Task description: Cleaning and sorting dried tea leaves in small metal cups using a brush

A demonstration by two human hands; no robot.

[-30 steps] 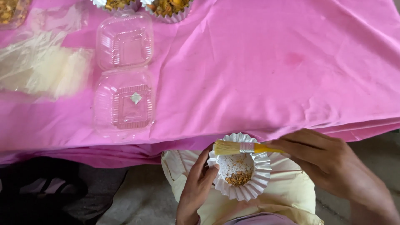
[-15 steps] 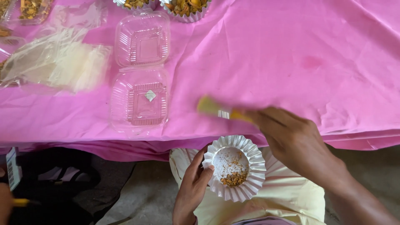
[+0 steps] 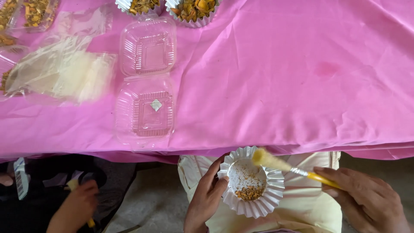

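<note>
My left hand [image 3: 206,197] holds a white fluted paper cup [image 3: 251,181] over my lap, below the table edge. Orange-brown crumbs lie in the cup's bottom. My right hand [image 3: 365,198] grips the handle of a small yellow brush [image 3: 284,165], whose bristles rest at the cup's upper right rim. An open clear plastic clamshell box [image 3: 146,82] lies on the pink tablecloth [image 3: 293,73], with a small white square in its near half.
Clear plastic bags [image 3: 64,73] lie at the left of the table. Fluted cups with orange-brown food [image 3: 194,9] stand at the far edge. Another person's hand [image 3: 77,205] holding a small yellow thing is at lower left.
My right hand brought the brush from above the table edge back down to the cup's rim. The view has shifted, so the table things appear further right.
</note>
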